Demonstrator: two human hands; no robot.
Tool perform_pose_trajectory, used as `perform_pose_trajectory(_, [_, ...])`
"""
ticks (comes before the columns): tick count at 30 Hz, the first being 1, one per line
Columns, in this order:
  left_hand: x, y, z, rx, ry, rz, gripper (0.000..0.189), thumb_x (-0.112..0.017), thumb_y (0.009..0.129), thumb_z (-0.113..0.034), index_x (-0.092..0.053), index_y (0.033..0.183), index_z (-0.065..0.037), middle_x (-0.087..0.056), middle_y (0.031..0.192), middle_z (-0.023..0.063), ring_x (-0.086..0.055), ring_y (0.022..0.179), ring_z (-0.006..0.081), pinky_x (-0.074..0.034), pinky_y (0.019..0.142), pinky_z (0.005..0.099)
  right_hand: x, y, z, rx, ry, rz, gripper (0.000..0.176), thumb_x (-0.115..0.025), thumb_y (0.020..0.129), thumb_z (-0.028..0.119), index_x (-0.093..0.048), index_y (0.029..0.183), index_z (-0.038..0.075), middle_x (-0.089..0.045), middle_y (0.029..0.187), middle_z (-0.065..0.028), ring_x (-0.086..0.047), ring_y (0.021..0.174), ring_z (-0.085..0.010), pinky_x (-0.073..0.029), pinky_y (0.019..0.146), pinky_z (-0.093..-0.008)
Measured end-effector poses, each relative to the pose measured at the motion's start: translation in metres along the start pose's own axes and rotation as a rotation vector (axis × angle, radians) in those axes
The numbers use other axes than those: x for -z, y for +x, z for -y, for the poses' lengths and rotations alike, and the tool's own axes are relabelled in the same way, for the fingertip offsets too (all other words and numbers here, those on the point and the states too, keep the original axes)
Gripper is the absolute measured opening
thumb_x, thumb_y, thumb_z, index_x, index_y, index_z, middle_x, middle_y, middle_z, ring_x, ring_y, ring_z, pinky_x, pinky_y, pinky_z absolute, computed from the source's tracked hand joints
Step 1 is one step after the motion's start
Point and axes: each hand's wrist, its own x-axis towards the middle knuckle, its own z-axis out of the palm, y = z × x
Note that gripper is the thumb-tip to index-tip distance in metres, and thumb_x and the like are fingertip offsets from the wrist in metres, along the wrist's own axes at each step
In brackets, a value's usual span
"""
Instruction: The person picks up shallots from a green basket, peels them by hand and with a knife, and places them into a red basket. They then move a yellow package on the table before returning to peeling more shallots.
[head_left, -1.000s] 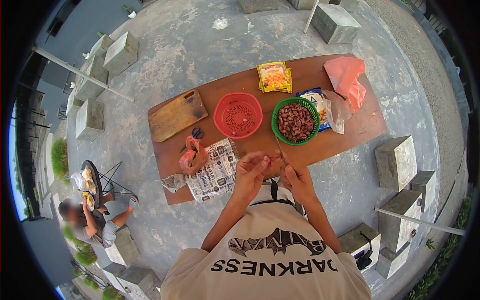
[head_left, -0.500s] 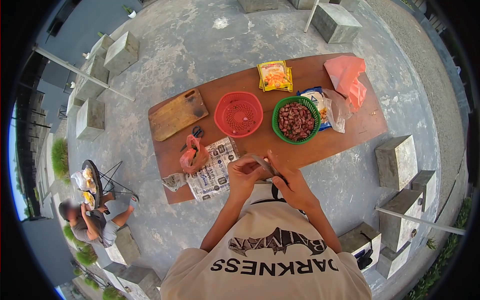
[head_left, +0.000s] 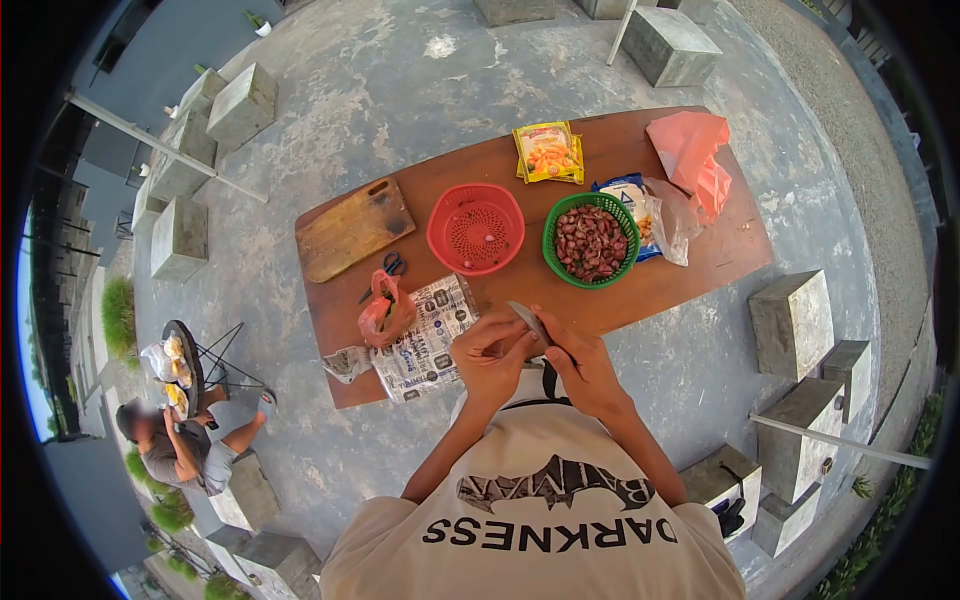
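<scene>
My right hand (head_left: pixel 588 378) is closed round a knife (head_left: pixel 530 322), its blade pointing up and to the left above the table's near edge. Close beside the blade, my left hand (head_left: pixel 488 352) has its fingers pinched together; whatever is between them is too small or hidden to name. Beyond my hands stands a green basket (head_left: pixel 549 262) filled with reddish-purple shallots (head_left: pixel 592 243). To its left is a red colander (head_left: pixel 435 243) with a small pale piece (head_left: pixel 489 239) inside. Printed paper (head_left: pixel 425 345) lies left of my left hand.
A wooden cutting board (head_left: pixel 355 232), scissors (head_left: pixel 395 264) and a red plastic bag (head_left: pixel 387 310) occupy the table's left side. Yellow packets (head_left: pixel 549 153), a blue-white packet (head_left: pixel 630 195) and a pink bag (head_left: pixel 692 150) lie farther back. Another person (head_left: pixel 190 450) sits at far left.
The knife blade has come up and shows more plainly between my hands. My left hand has shifted slightly left, and my right fingers have folded down closer round the knife.
</scene>
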Motion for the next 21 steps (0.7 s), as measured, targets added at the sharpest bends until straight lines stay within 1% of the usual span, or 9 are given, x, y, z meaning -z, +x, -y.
perform_pose_trajectory(2, [-0.003, 0.002, 0.001, 0.005, 0.023, 0.009, 0.021, -0.063, 0.076, 0.014, -0.065, 0.095, 0.006, -0.064, 0.097, 0.0143, -0.062, 0.087, 0.017, -0.051, 0.075, 0.0277, 0.0, 0.0, -0.003, 0.009, 0.005, -0.007, 0.045, -0.046, 0.094, 0.012, -0.039, 0.138, 0.002, -0.053, 0.13, -0.0178, -0.056, 0.112, -0.0343, -0.041, 0.096, -0.0361])
perform_pose_trajectory(4, [-0.008, 0.006, 0.002, 0.144, -0.25, -0.005, 0.021, -0.062, 0.08, 0.009, -0.064, 0.1, 0.004, -0.063, 0.1, 0.0128, -0.062, 0.089, 0.0171, -0.05, 0.079, 0.0279, -0.004, -0.003, -0.014, -0.138, 0.219, -0.027, 0.044, -0.042, 0.098, 0.018, -0.038, 0.139, 0.003, -0.065, 0.106, -0.0107, -0.063, 0.088, -0.0203, -0.048, 0.077, -0.0301])
perform_pose_trajectory(5, [-0.01, 0.007, 0.003, 0.143, -0.25, -0.006, 0.021, -0.062, 0.08, 0.009, -0.064, 0.1, 0.004, -0.063, 0.1, 0.0128, -0.062, 0.089, 0.0171, -0.05, 0.079, 0.0279, -0.003, -0.003, -0.017, -0.137, 0.219, -0.026, 0.044, -0.042, 0.098, 0.018, -0.038, 0.139, 0.003, -0.065, 0.106, -0.0107, -0.063, 0.088, -0.0203, -0.048, 0.077, -0.0301])
perform_pose_trajectory(7, [-0.011, 0.009, 0.007, 0.293, -0.53, 0.014, 0.019, -0.06, 0.086, 0.003, -0.062, 0.105, 0.002, -0.062, 0.103, 0.0105, -0.061, 0.091, 0.0165, -0.05, 0.083, 0.0278, 0.0, -0.003, -0.021, -0.265, 0.536, 0.024, 0.044, -0.04, 0.1, 0.022, -0.037, 0.141, 0.006, -0.052, 0.075, 0.0027, -0.046, 0.064, -0.005, -0.039, 0.056, -0.0212])
perform_pose_trajectory(8, [-0.011, 0.01, 0.008, 0.292, -0.53, 0.014, 0.019, -0.06, 0.086, 0.003, -0.062, 0.105, 0.002, -0.062, 0.103, 0.0105, -0.061, 0.091, 0.0165, -0.05, 0.083, 0.0278, 0.0, -0.003, -0.021, -0.264, 0.536, 0.024, 0.044, -0.04, 0.1, 0.022, -0.037, 0.141, 0.006, -0.052, 0.075, 0.0027, -0.046, 0.064, -0.005, -0.039, 0.056, -0.0212])
perform_pose_trajectory(10, [-0.011, 0.012, 0.01, 0.425, -0.749, -0.002, 0.02, -0.057, 0.089, 0.001, -0.06, 0.109, 0.003, -0.062, 0.103, 0.0091, -0.062, 0.096, 0.0178, -0.05, 0.089, 0.0324, -0.002, -0.002, -0.021, -0.285, 0.741, 0.006, 0.045, -0.04, 0.1, 0.024, -0.037, 0.141, 0.007, -0.033, 0.067, 0.007, -0.028, 0.058, -0.0022, -0.026, 0.049, -0.0179])
perform_pose_trajectory(16, [-0.017, 0.013, 0.006, 0.399, -0.528, -0.014, 0.023, -0.058, 0.089, 0.0, -0.061, 0.111, 0.004, -0.063, 0.106, 0.0105, -0.062, 0.098, 0.018, -0.05, 0.091, 0.0321, -0.004, 0.002, -0.023, -0.209, 0.46, -0.069, 0.046, -0.042, 0.1, 0.027, -0.037, 0.142, 0.008, -0.033, 0.067, 0.007, -0.03, 0.058, -0.0029, -0.028, 0.05, -0.0186])
perform_pose_trajectory(19, [-0.013, 0.01, 0.014, 0.371, -0.376, 0.015, 0.023, -0.058, 0.088, 0.0, -0.062, 0.111, 0.004, -0.064, 0.108, 0.0107, -0.062, 0.097, 0.0178, -0.051, 0.09, 0.032, -0.006, 0.001, -0.025, -0.194, 0.49, -0.076, 0.045, -0.042, 0.1, 0.027, -0.038, 0.141, 0.008, -0.031, 0.066, 0.0075, -0.029, 0.056, -0.0024, -0.026, 0.049, -0.0183])
perform_pose_trajectory(21, [-0.013, 0.012, 0.016, 0.39, -0.454, 0.025, 0.024, -0.059, 0.088, 0.001, -0.061, 0.111, 0.003, -0.064, 0.106, 0.0109, -0.062, 0.096, 0.018, -0.051, 0.089, 0.0315, -0.005, -0.002, -0.027, -0.22, 0.555, -0.07, 0.046, -0.042, 0.1, 0.026, -0.037, 0.142, 0.007, -0.031, 0.065, 0.0076, -0.029, 0.056, -0.0021, -0.026, 0.048, -0.0181])
